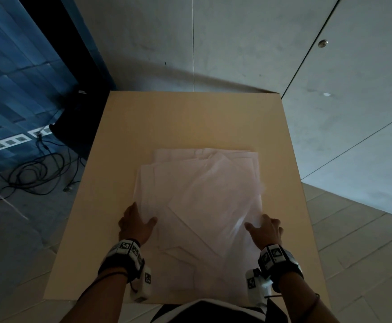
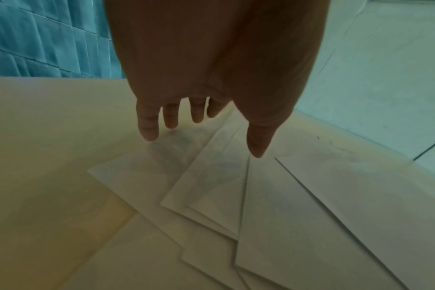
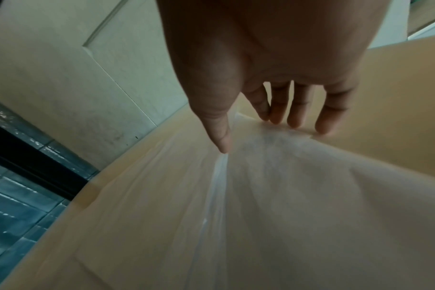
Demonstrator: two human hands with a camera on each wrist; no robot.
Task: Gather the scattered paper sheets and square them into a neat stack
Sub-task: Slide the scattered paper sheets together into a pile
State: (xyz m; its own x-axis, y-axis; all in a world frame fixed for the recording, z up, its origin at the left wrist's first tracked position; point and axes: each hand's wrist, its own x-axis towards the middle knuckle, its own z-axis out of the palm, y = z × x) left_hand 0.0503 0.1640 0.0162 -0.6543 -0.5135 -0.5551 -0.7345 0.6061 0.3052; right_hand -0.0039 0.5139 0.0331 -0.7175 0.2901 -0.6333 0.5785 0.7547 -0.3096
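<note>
Several white paper sheets (image 1: 202, 201) lie in a loose, fanned pile in the middle of the tan table (image 1: 190, 117), their corners pointing different ways. My left hand (image 1: 142, 213) rests against the pile's left edge with straight fingers and the thumb on top. In the left wrist view the left hand (image 2: 204, 137) is spread over the overlapping sheets (image 2: 298, 215). My right hand (image 1: 259, 221) is at the pile's right edge. In the right wrist view the right hand (image 3: 256, 137) has its fingertips at the edge of the sheets (image 3: 298, 196), which are blurred, and its thumb touching the top sheet.
The table's far half is bare wood, with its back edge close to a grey wall (image 1: 237, 43). Left of the table, black cables (image 1: 38, 169), a white socket strip (image 1: 8, 142) and a dark object (image 1: 73, 117) lie on the floor. Tiled floor is on the right.
</note>
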